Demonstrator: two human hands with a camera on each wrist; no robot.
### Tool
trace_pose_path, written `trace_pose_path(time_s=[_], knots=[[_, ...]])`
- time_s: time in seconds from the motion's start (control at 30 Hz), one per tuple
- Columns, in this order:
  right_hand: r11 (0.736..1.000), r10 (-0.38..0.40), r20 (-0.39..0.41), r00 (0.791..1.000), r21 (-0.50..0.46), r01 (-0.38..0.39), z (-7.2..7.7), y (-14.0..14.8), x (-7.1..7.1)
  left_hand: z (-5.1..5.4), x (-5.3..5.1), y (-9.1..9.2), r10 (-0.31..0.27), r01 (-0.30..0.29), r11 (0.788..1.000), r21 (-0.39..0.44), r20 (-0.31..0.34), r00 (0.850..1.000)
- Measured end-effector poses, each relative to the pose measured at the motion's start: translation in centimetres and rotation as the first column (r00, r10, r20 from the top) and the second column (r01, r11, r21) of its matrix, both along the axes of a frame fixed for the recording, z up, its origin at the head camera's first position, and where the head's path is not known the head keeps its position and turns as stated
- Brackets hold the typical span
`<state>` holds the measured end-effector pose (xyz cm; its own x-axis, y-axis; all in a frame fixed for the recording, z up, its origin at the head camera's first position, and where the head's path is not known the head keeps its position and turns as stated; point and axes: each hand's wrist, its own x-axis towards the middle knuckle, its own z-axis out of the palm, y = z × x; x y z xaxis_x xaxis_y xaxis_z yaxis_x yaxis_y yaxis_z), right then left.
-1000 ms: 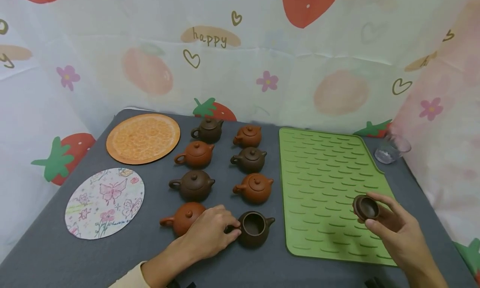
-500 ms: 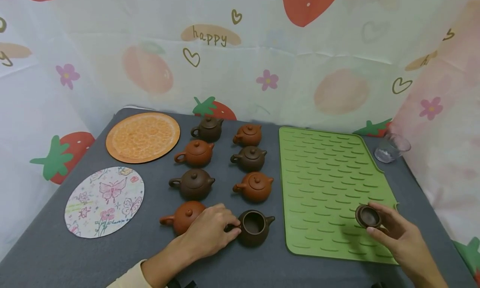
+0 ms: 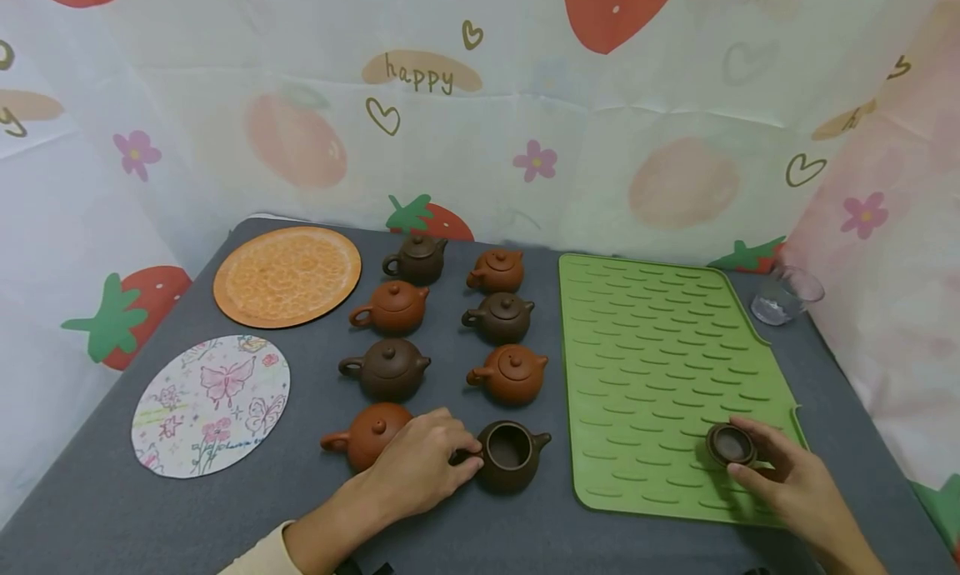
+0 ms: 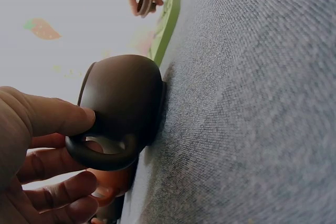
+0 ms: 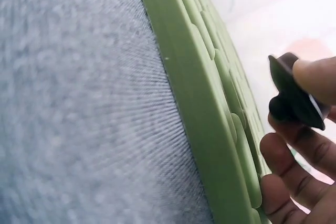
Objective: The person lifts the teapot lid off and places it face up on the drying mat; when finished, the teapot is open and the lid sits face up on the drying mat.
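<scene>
A dark brown teapot (image 3: 507, 467) stands lidless on the cloth in the front row, its round mouth facing up. My left hand (image 3: 423, 465) pinches its handle (image 4: 102, 156) between thumb and fingers. Over the green mat (image 3: 637, 342), my right hand (image 3: 798, 479) holds the small dark lid (image 3: 731, 446) by its rim. The lid is turned hollow side up, and its knob (image 5: 281, 108) points down toward the mat. Whether the knob touches the mat, I cannot tell. An orange-brown teapot (image 3: 367, 437) is partly hidden behind my left hand.
Several lidded teapots, such as a dark one (image 3: 390, 371) and a reddish one (image 3: 513, 375), stand in two columns behind. An orange round mat (image 3: 287, 277) and a butterfly-patterned round mat (image 3: 210, 408) lie left. A clear glass (image 3: 783, 296) stands at the back right.
My right hand has brought the lid lower and nearer to me over the green mat, tipping its hollow side further upward. My left hand and its teapot stay put.
</scene>
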<state>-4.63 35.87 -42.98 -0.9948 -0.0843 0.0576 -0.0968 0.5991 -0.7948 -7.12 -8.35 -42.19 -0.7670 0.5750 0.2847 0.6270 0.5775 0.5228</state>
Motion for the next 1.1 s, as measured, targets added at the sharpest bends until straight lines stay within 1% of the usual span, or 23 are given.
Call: trace_pose_path(time_s=[0.07, 0.2, 0.6, 0.7, 0.87, 1.0, 1.1], knots=[[0.999, -0.009, 0.012, 1.000, 0.043, 0.009, 0.02, -0.07, -0.17, 0.00, -0.01, -0.02, -0.001, 0.001, 1.000, -0.001, 0.002, 1.000], [0.996, -0.022, 0.064, 0.998, 0.087, 0.016, 0.00, -0.10, -0.24, -0.03, -0.04, -0.02, -0.003, 0.003, 1.000, -0.002, 0.006, 1.000], [0.993, -0.042, 0.154, 0.987, 0.113, 0.025, -0.21, 0.02, -0.24, -0.25, -0.05, 0.04, -0.001, 0.001, 1.000, 0.003, -0.008, 1.000], [0.993, -0.038, 0.159, 0.987, 0.116, 0.020, -0.25, 0.09, -0.18, -0.29, -0.03, 0.06, -0.001, 0.001, 1.000, 0.002, -0.007, 1.000], [0.990, -0.024, 0.142, 0.990, 0.139, 0.004, -0.24, 0.14, -0.05, -0.25, -0.01, 0.06, -0.001, 0.001, 1.000, 0.001, -0.005, 1.000], [0.988, -0.021, 0.151, 0.988, 0.153, -0.003, -0.15, 0.14, -0.09, -0.20, -0.01, 0.02, -0.005, 0.005, 1.000, 0.004, -0.004, 1.000], [0.984, -0.032, 0.163, 0.986, 0.179, 0.003, 0.03, 0.22, -0.17, -0.17, -0.03, 0.03, -0.006, 0.006, 1.000, 0.001, -0.005, 1.000]])
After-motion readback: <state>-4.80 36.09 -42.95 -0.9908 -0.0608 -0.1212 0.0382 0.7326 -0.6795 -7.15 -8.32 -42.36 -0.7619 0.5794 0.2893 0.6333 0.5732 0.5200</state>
